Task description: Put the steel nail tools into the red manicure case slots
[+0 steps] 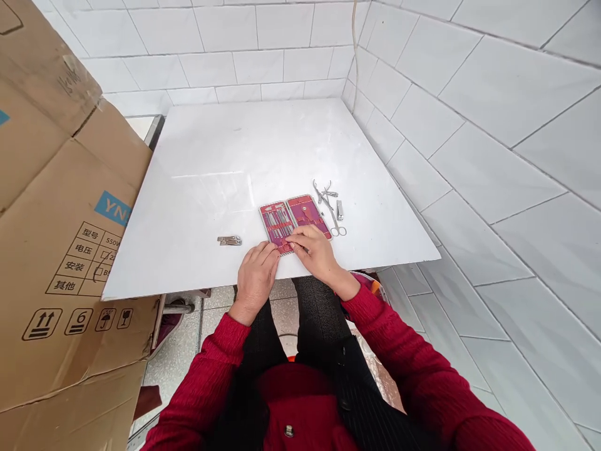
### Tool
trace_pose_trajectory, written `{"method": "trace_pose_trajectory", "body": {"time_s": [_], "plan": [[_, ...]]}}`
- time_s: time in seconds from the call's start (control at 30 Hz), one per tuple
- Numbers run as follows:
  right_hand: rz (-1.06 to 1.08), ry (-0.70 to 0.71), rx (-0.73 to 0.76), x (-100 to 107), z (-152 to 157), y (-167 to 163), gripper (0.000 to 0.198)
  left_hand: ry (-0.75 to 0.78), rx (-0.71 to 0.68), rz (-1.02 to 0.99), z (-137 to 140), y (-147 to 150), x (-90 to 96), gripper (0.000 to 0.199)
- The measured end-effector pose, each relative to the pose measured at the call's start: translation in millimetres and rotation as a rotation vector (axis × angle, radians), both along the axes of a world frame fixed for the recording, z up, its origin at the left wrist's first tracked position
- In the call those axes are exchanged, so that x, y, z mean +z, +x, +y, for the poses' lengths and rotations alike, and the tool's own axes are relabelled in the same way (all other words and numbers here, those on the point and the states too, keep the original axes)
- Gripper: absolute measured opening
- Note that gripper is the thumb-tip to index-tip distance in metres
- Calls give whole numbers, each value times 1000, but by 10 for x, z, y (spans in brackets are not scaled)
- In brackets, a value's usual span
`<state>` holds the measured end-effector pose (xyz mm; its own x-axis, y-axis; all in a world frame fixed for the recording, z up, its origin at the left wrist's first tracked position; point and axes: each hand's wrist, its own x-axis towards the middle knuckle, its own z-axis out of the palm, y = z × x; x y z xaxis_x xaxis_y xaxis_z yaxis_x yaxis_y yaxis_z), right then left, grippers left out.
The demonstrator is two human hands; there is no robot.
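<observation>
An opened manicure case (290, 218) with red-purple lining lies on the white table. Slim metal tools (278, 221) are lined up under straps in its left half. At the case's near left corner, my left hand (257, 272) has its fingers closed against the edge. My right hand (313, 250) reaches over the near side of the case, thumb and fingers pinched together; whatever is between them is too small to make out. Right of the case lie small scissors (338, 229), pliers-like nippers (322, 191) and a nail clipper (340, 210). Another nail clipper (230, 240) lies to the left.
The white tabletop (206, 150) meets tiled walls (263, 69) at the back and right. A large cardboard box (56, 238) stands along the left side, overlapping the table's left edge. A thin cable (355, 56) hangs in the corner.
</observation>
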<state>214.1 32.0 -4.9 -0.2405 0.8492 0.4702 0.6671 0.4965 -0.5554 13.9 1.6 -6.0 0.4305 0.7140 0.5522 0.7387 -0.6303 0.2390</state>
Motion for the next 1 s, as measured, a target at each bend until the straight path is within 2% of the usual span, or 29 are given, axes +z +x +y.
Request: {"method": "trace_pose_trajectory", "body": {"time_s": [0.17,0.37,0.5,0.6,0.73,0.83,1.0], "plan": [[-21,5,-36,-5,-107,-46,24,15,0,-18,-9,-4,-14,18],[-44,6,-64,60,-80,-119,23,25,5,-10,-23,-1,-23,18],[-123,-29,104,287,75,-382,20,52,9,-9,-12,-12,-75,21],[-248,-72,279,540,234,-692,17,68,15,3,0,-32,-143,19],[-538,-123,333,782,372,-1075,17,73,27,25,7,-52,-223,21],[-699,-125,312,800,410,-1245,19,66,42,55,2,-53,-246,22],[-797,-104,244,705,448,-1335,26,40,50,76,-18,-43,-228,22]]}}
